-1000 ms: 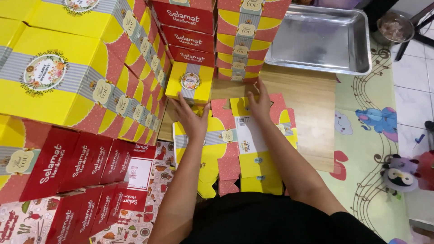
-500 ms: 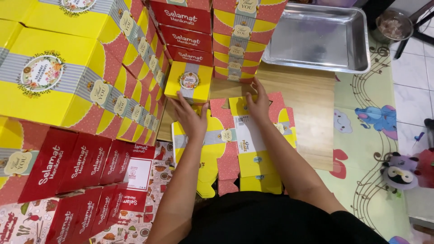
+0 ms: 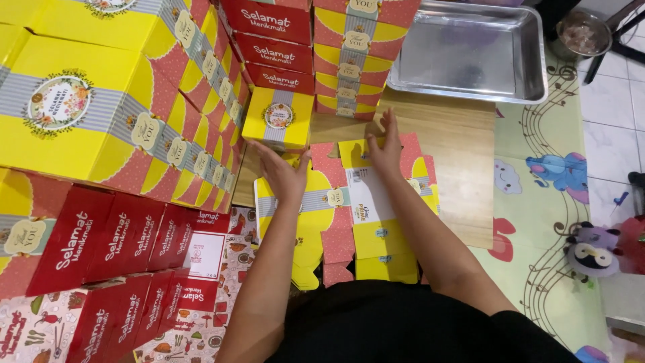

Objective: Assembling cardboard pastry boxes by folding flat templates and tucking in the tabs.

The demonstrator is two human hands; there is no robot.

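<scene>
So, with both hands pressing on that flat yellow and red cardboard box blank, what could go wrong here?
1. The stacks of folded yellow and red boxes crowd close beside the left hand; an elbow bump might topple them.
2. The flat yellow and red cardboard box blank overhangs the wooden board; pressure from the right hand could crease it wrongly.

left of the wooden board (image 3: 463,144), stacked yellow-and-red boxes (image 3: 168,128) wall off passage; a further stack (image 3: 349,60) and a metal tray (image 3: 470,54) block its far edge. the board's right part lies bare, open toward the play mat (image 3: 544,222).
</scene>
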